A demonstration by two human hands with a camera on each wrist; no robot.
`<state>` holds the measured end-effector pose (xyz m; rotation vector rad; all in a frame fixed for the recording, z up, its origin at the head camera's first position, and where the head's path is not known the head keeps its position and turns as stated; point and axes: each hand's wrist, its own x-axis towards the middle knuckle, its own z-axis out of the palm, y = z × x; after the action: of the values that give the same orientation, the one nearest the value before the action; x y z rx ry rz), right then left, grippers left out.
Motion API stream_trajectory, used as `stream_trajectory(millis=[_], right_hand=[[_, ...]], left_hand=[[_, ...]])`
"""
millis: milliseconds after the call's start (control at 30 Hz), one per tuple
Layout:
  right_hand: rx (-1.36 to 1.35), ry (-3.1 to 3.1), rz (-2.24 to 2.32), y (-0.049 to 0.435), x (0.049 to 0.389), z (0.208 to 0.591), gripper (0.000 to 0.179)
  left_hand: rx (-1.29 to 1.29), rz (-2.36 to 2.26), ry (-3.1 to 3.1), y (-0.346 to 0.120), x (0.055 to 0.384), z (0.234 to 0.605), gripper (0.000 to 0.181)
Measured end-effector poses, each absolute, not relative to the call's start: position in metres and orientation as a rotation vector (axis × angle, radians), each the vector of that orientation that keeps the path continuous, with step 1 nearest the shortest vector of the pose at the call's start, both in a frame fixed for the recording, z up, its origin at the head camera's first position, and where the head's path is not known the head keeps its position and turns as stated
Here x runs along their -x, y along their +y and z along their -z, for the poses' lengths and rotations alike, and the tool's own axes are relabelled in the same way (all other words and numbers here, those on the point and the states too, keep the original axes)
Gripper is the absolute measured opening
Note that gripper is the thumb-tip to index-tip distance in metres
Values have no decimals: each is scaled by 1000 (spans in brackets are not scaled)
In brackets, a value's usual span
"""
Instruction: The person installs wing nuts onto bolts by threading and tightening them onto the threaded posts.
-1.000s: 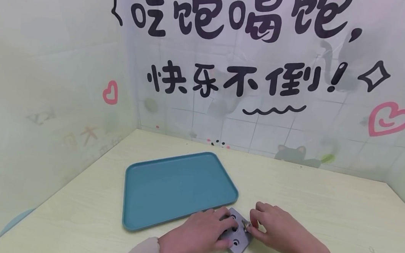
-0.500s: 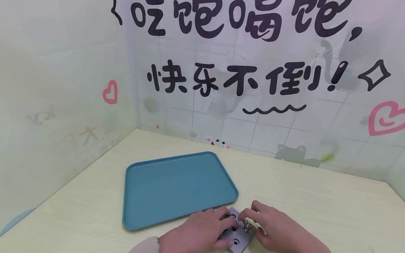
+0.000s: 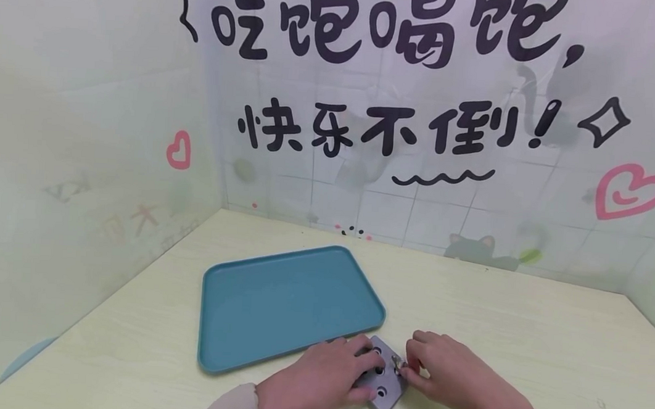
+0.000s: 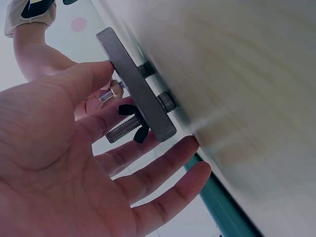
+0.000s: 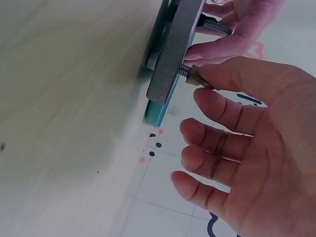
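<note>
My left hand [image 3: 324, 377] grips a grey metal plate [image 3: 392, 394] with several holes, near the table's front. In the left wrist view the thumb presses one edge of the plate [image 4: 136, 86], with fingers behind it. A bolt with a black wing nut [image 4: 141, 134] stands out from the plate near those fingers. My right hand [image 3: 449, 368] is at the plate's right side. Its thumb and index finger pinch a brassy wing nut [image 5: 193, 76] on a second threaded bolt [image 5: 184, 70]; the other fingers are loosely bent. Bolt heads [image 4: 167, 101] show on the plate's underside.
A blue-green tray [image 3: 291, 307] lies just beyond the left hand, its near edge close to the plate. The pale wooden table [image 3: 499, 318] meets a back wall [image 3: 317, 198] printed with writing and a left wall [image 3: 82, 216].
Half a second ago the right index finger reached forward over the wing nut with the thumb apart; now finger and thumb are drawn back together on it. The left hand and plate stay put.
</note>
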<state>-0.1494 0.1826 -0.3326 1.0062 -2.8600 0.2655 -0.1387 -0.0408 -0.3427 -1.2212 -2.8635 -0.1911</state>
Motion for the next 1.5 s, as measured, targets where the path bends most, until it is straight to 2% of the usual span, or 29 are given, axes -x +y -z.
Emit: stream_trajectory(millis=[267,433,500,800,1033,1367,1500], right_hand=[[-1081,-2807,-379,184,149,330,17],[-1183,-2758,-406,183,149,331,35],[-1200,-2744,-390,183,149,331,37],[-1098,-2814,-358,182,150,333,17],[-1009,-2813,-258,182,150,333,22],[-1076,-2809,-387,182,149,331,17],[-1178,-2763,-409,182,149,332,31]], left_hand=[[1232,186,-2804,-41,138,343,36],[1231,179,-2813,-41,138,342,37],[1217,175,-2823,-41,138,342,37],[1236,172,-2815,-42,138,343,37],[1242,186,-2822,-41,139,343,37],[1240,175,-2783,-42,139,344,35],[1241,157,-2767,-42,139,344,37]])
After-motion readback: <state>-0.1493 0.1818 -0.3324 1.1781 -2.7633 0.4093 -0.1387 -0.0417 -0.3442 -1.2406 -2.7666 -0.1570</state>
